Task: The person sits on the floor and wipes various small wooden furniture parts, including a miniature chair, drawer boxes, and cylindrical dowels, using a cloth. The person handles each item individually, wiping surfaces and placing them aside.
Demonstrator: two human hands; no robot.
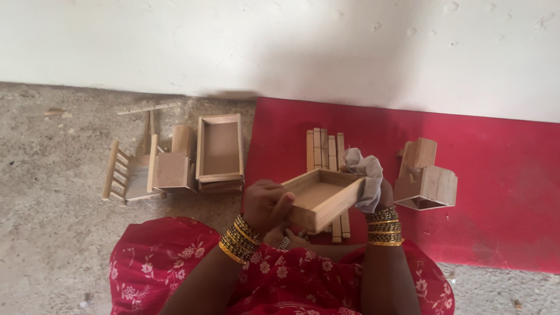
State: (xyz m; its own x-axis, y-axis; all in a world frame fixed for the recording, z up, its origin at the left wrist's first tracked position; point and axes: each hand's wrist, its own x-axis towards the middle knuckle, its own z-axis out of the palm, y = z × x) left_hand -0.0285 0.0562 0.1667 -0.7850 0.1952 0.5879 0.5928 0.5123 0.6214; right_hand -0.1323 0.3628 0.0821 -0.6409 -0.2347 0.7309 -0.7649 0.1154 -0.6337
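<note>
Wooden tray (322,197) hiding slats (324,150) below

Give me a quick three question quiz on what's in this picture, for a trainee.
1. True or false: the left hand grips the shallow wooden tray by its near corner.
2. What does the right hand press against the tray?
3. The bundle of wooden slats lies on: A) bare concrete B) the red mat C) the stacked trays.

Key: 1 true; 2 a pale cloth; 3 B.
</note>
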